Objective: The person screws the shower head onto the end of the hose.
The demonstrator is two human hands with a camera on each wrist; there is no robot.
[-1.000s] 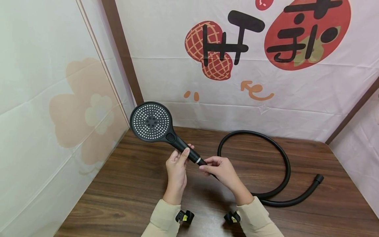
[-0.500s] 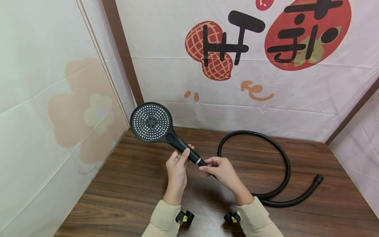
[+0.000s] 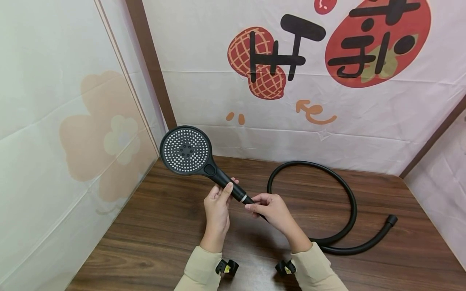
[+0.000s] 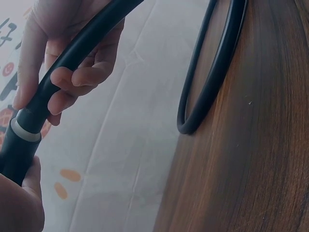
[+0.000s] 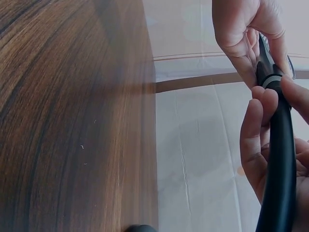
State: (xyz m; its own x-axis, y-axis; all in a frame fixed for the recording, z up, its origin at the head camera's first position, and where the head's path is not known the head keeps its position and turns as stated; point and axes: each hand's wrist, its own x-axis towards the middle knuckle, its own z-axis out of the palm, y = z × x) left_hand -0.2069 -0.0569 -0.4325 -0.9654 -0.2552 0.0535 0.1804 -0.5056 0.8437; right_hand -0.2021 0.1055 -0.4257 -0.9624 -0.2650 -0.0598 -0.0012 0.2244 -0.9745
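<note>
A black shower head [image 3: 185, 149] with a round face of pale nozzles is held above the table, tilted with its handle pointing down to the right. My left hand [image 3: 218, 208] grips the handle, thumb on top. At the handle's lower end, my right hand [image 3: 271, 210] pinches the end of a black shower hose [image 3: 354, 202]. A pale ring [image 4: 25, 130] shows between handle and hose end in the left wrist view; the two meet there in line. In the right wrist view, fingers [image 5: 253, 130] curl around the hose just below that joint.
The hose loops over the brown wooden table [image 3: 145, 246] on the right, its free end [image 3: 392, 219] lying toward the right edge. Printed white cloth walls [image 3: 218, 141] stand behind and at both sides. Dark wrist cameras sit on both sleeves.
</note>
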